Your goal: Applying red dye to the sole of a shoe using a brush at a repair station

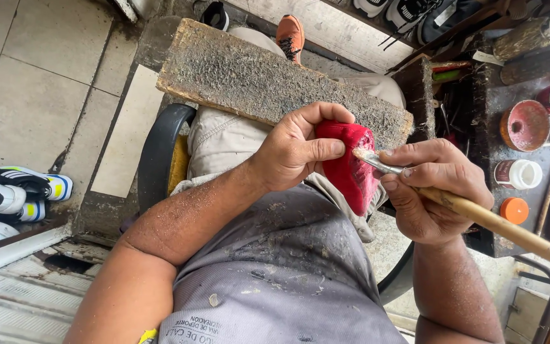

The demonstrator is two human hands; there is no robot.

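Observation:
My left hand (pixel 300 150) grips a red shoe piece (pixel 350 167) and holds it up over my lap. My right hand (pixel 434 185) holds a brush (pixel 479 216) with a long wooden handle and a metal ferrule. The bristle tip of the brush touches the upper edge of the red piece. A rough, glue-stained wooden board (pixel 256 73) lies across my knees, just beyond both hands.
To the right stands a dirty workbench (pixel 498 153) with an open red-rimmed tin (pixel 524 125), a white jar (pixel 518 173), an orange lid (pixel 514 210) and bottles. Sports shoes (pixel 14 194) lie on the tiled floor at left. More shoes sit at the top.

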